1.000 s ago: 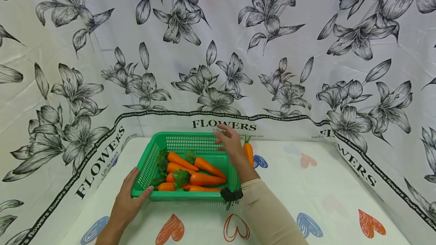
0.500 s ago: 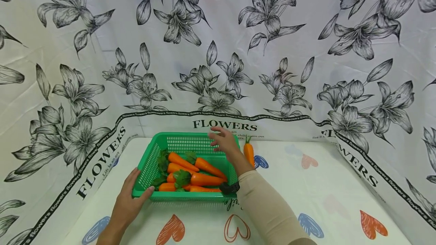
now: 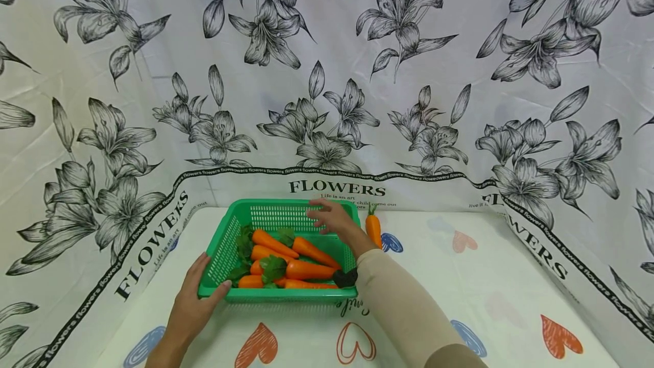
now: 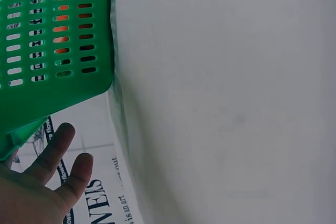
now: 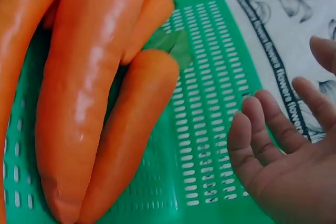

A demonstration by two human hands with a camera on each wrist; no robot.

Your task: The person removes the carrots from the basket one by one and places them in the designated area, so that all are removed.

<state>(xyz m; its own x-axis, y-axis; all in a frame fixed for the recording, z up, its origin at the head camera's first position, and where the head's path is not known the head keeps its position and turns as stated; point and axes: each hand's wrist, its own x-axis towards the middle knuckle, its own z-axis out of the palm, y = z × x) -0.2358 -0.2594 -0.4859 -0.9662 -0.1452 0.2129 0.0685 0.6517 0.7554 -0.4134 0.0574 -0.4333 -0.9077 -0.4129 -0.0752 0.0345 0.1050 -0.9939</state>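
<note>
Two bare hands are at a green basket (image 3: 278,296); the left hand (image 3: 191,302) rests at its near corner, fingers fairly straight along the outer side, thumb laid on the near rim, spread rather than curled. Such a light brace should do; a hard push could skid the basket over the cloth-covered tabletop (image 3: 485,283). Just right of that hand, inside the basket, lies a heap of carrots (image 3: 311,270), smooth, glossy and orange, their leafy green tops (image 3: 273,268) mostly toward the left hand; such slick skins would probably roll if pinched at the tip, so the thick middle looks the better hold. Farther right, the right hand (image 3: 334,219) hovers over the basket's far right part, half open, fingers parted and loosely bent, holding nothing; the black device (image 3: 346,278) on its wrist is best kept off the carrot tips. Right of its forearm, outside the basket, lies a lone carrot (image 3: 373,229), green end pointing away.
</note>
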